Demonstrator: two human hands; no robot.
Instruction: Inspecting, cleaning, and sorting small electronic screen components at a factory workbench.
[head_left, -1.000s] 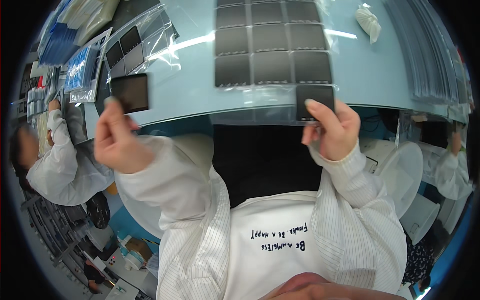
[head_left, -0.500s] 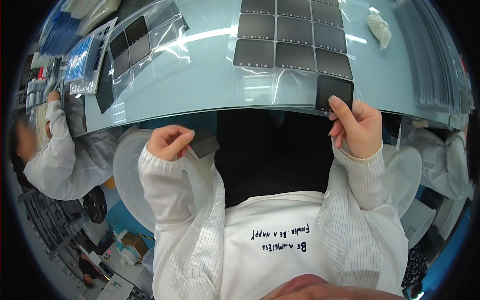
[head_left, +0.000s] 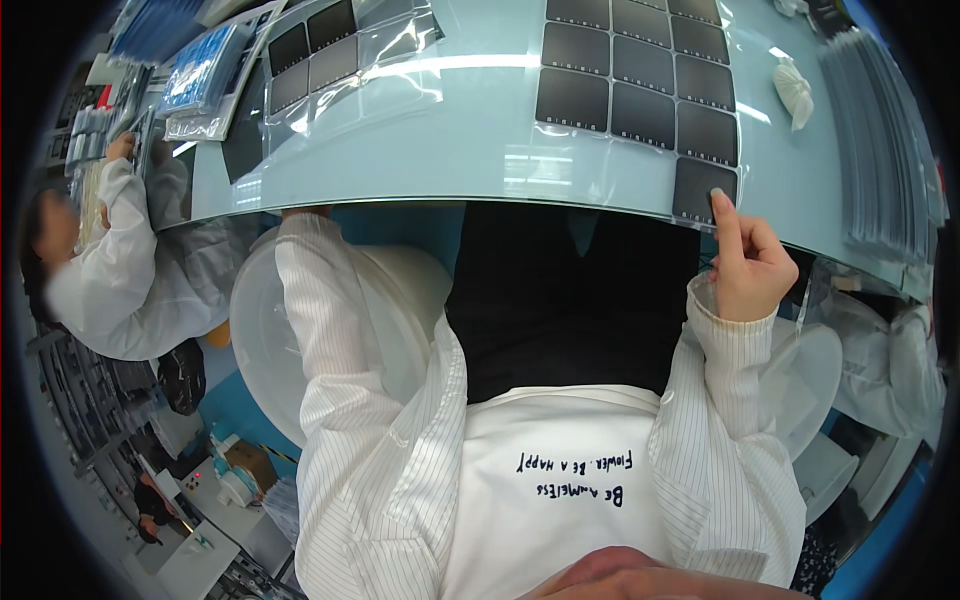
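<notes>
A sheet of dark rectangular panels (head_left: 573,97) lies on the glass tabletop, its panels set in rows on clear film. One dark panel (head_left: 697,185) sits alone in the nearest row, at the table's front edge. My right hand (head_left: 757,268) is at that panel's near right corner, one fingertip pressed on top and the other fingers curled below the edge, closed on it. My left hand (head_left: 308,211) reaches under the table's front edge, above a large whitish plastic bin (head_left: 262,325). Only a sliver of it shows; its fingers are hidden.
Another film with dark panels (head_left: 333,62) lies at the far left, near blue-and-white packs (head_left: 205,75). A thick stack of clear sheets (head_left: 872,150) and a crumpled white wad (head_left: 793,94) are at the right. A co-worker in white (head_left: 115,270) sits at the left.
My left hand, which held a small grey piece of film over the bin, has moved forward under the table edge. My right hand stays at the panel's corner. The view has shifted slightly.
</notes>
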